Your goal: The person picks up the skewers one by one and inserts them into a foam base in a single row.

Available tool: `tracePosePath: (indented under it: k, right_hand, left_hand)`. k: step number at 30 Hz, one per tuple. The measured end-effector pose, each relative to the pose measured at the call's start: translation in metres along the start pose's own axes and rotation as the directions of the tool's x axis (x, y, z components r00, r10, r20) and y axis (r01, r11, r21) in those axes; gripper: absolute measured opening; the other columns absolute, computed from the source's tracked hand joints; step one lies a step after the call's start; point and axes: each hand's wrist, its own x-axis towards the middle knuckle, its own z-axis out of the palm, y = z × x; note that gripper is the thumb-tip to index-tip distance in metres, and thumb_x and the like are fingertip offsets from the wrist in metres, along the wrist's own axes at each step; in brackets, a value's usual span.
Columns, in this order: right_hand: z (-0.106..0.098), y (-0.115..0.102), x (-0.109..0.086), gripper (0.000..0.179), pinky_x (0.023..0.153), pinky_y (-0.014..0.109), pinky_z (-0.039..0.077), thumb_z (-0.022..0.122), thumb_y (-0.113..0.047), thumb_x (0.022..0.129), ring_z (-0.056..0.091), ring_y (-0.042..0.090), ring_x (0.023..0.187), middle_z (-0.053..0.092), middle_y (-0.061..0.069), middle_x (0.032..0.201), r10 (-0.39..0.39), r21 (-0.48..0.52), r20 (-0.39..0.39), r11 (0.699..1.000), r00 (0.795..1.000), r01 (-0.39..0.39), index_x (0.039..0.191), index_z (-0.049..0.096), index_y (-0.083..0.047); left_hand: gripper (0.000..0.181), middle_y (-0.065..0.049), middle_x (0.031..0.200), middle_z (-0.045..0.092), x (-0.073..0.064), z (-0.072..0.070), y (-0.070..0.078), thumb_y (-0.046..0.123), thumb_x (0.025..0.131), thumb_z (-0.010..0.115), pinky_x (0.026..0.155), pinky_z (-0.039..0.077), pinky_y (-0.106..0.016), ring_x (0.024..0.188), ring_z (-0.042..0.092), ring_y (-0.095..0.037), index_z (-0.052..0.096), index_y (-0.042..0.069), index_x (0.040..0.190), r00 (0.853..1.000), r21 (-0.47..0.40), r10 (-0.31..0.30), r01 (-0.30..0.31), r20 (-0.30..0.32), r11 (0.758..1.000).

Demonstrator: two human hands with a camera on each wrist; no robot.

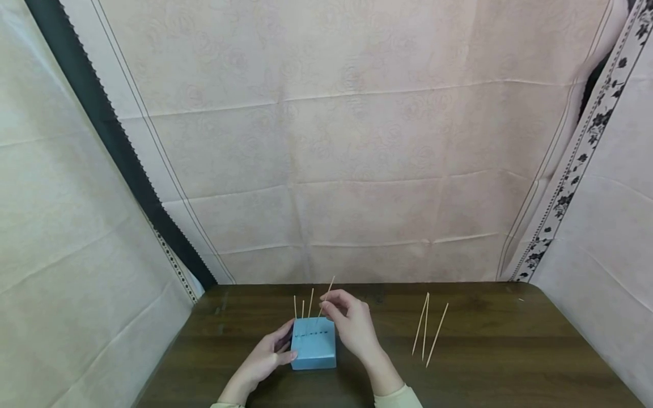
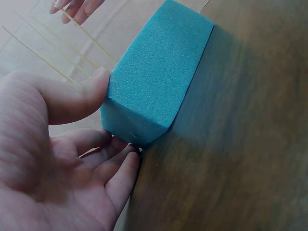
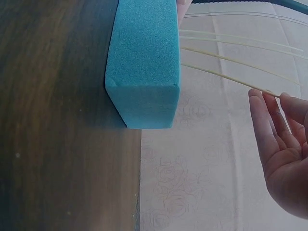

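Observation:
A light blue foam block (image 1: pixel 314 356) sits on the table, a row of small dark marks across its top. My left hand (image 1: pixel 262 356) grips its left end, thumb on the near side and fingers round the back, as the left wrist view shows. Three thin wooden skewers (image 1: pixel 295 306) stand up from the block's top toward the left. Farther right, my right hand (image 1: pixel 355 326) pinches another skewer (image 3: pixel 221 75) partway up between thumb and fingertips. That skewer leans to the right, and its lower end meets the top of the block.
Three loose skewers (image 1: pixel 424 328) lie on the dark wooden table (image 1: pixel 490 351) to the right of the block, two of them meeting at their far ends. A pale cloth (image 1: pixel 357 141) hangs behind the table, with more cloth at both sides.

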Motion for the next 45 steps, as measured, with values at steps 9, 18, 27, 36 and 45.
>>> tracePosePath:
  k: [9, 18, 27, 36, 45]
  right_hand:
    - [0.002, -0.001, -0.002, 0.010, 0.087, 0.031, 0.064, 0.071, -0.020, 0.106, 0.077, 0.015, 0.095, 0.079, 0.001, 0.105, 0.002, -0.028, 0.015, 1.000, 1.000, -0.002, 0.112, 0.078, -0.017]
    - [0.005, 0.002, -0.002, 0.009, 0.084, 0.029, 0.064, 0.072, -0.019, 0.105, 0.076, 0.012, 0.093, 0.079, -0.002, 0.103, -0.007, -0.054, 0.028, 0.999, 1.000, 0.008, 0.112, 0.078, -0.018]
    - [0.008, 0.004, -0.002, 0.007, 0.083, 0.029, 0.064, 0.073, -0.020, 0.104, 0.075, 0.011, 0.090, 0.079, -0.004, 0.100, -0.017, -0.090, 0.022, 0.996, 1.000, 0.019, 0.110, 0.078, -0.018]
    - [0.009, 0.005, -0.001, 0.006, 0.081, 0.029, 0.064, 0.075, -0.021, 0.103, 0.075, 0.010, 0.087, 0.079, -0.007, 0.097, -0.017, -0.128, 0.010, 0.992, 1.000, 0.018, 0.107, 0.078, -0.017]
    - [0.013, 0.006, 0.000, 0.006, 0.074, 0.026, 0.061, 0.076, -0.017, 0.102, 0.071, 0.007, 0.080, 0.078, -0.007, 0.092, 0.002, -0.177, 0.023, 0.984, 1.000, 0.002, 0.105, 0.078, -0.013]
  left_hand:
    - [0.082, -0.033, 0.170, 0.025, -0.001, 0.002, 0.000, 0.011, 0.100, 0.072, 0.123, 0.031, -0.060, 0.156, 0.026, -0.051, 0.026, -0.007, 0.166, 1.000, -0.009, -0.017, 0.017, 0.011, 1.000]
    - [0.083, -0.033, 0.170, 0.026, -0.002, 0.003, 0.001, 0.013, 0.100, 0.072, 0.122, 0.031, -0.060, 0.156, 0.026, -0.052, 0.026, -0.007, 0.166, 1.000, -0.005, -0.017, 0.017, 0.008, 1.000]
    - [0.082, -0.034, 0.170, 0.022, -0.003, 0.002, 0.002, 0.011, 0.101, 0.070, 0.123, 0.030, -0.060, 0.156, 0.025, -0.051, 0.023, -0.007, 0.166, 1.000, -0.026, -0.014, 0.015, 0.023, 1.000]
    - [0.081, -0.033, 0.170, 0.023, -0.002, 0.001, 0.002, 0.010, 0.101, 0.070, 0.123, 0.030, -0.059, 0.156, 0.025, -0.051, 0.024, -0.007, 0.166, 1.000, -0.018, -0.006, 0.007, 0.023, 1.000]
    - [0.082, -0.032, 0.171, 0.023, -0.001, 0.001, 0.004, 0.009, 0.101, 0.070, 0.123, 0.030, -0.059, 0.157, 0.024, -0.050, 0.023, -0.006, 0.166, 1.000, -0.018, -0.003, 0.004, 0.025, 1.000]
